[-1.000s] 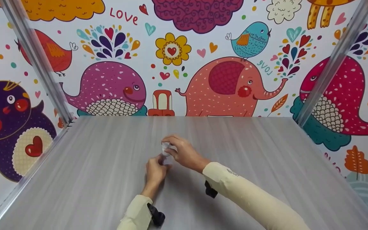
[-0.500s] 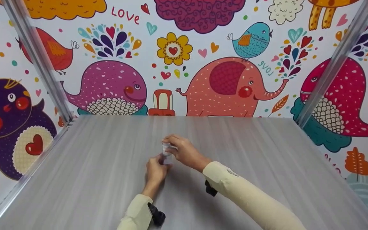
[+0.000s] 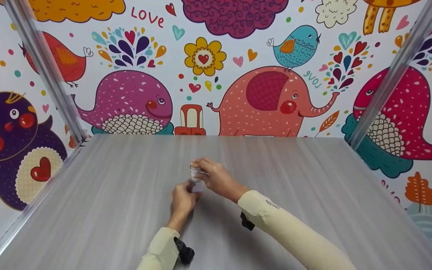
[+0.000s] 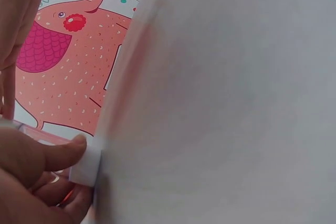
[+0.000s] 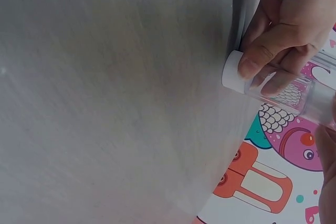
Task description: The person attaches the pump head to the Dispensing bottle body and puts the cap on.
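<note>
A small clear cylindrical container (image 3: 195, 174) stands upright on the table near its middle, held by both hands. In the right wrist view its lower end is a white cap-like base (image 5: 232, 73) on the tabletop, and a frosted band (image 5: 318, 102) circles the clear body higher up. My left hand (image 3: 183, 198) grips the lower part, the thumb across the white base. Above it, my right hand (image 3: 218, 177) pinches the upper end between thumb and fingers. The top is mostly hidden by the right fingers, and its shape cannot be made out.
The grey wood-grain table (image 3: 99, 195) reaches back to a wall (image 3: 201, 90) printed with cartoon animals. Metal posts (image 3: 45, 71) rise at the back corners, and a metal edge strip runs along the left side. Black wrist cameras (image 3: 184, 252) sit under both cream sleeves.
Both hands keep their grip and stay in almost the same place. The head view has shifted very slightly.
</note>
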{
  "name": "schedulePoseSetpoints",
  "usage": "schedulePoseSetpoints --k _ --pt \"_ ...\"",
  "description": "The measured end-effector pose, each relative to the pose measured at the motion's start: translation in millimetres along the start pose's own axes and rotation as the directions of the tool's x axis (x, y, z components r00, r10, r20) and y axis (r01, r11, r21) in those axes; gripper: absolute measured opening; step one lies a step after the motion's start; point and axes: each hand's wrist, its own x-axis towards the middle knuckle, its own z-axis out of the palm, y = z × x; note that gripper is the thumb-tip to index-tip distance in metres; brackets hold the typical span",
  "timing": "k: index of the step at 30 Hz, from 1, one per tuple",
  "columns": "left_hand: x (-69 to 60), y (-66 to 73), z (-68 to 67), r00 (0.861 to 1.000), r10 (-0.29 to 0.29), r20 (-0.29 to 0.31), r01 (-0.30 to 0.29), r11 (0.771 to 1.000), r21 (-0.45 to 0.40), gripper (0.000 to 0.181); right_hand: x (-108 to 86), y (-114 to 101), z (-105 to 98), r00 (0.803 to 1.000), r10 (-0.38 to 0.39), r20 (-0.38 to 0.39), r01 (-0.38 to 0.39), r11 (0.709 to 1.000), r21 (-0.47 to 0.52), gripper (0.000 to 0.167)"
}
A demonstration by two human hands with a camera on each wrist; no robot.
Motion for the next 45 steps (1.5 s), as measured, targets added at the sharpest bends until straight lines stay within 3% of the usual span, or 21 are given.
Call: schedulePoseSetpoints --k 12,25,37,45 --pt "-1.3 -0.6 -1.8 0.997 -0.064 0.039 0.063 0.998 0.03 0.019 -1.0 -0.7 0.9 0.998 0.061 0.028 -0.064 0.991 0.118 0.038" --pt "-2.9 3.4 -6.2 0.997 -0.069 0.025 0.067 0.996 0.064 0.013 -4.2 -0.4 2.7 0.986 0.148 0.071 -0.16 0.961 0.227 0.041" --pt "-1.7 1.3 -4.5 0.998 -0.052 0.03 0.05 0.996 0.075 0.012 -4.9 3.4 5.5 0.985 0.157 0.077 -0.171 0.953 0.252 0.041" --pt "-1.1 1.9 -5.5 0.999 -0.046 0.014 0.044 0.995 0.088 0.01 -3.0 0.8 1.9 0.975 0.194 0.107 -0.213 0.953 0.214 0.061"
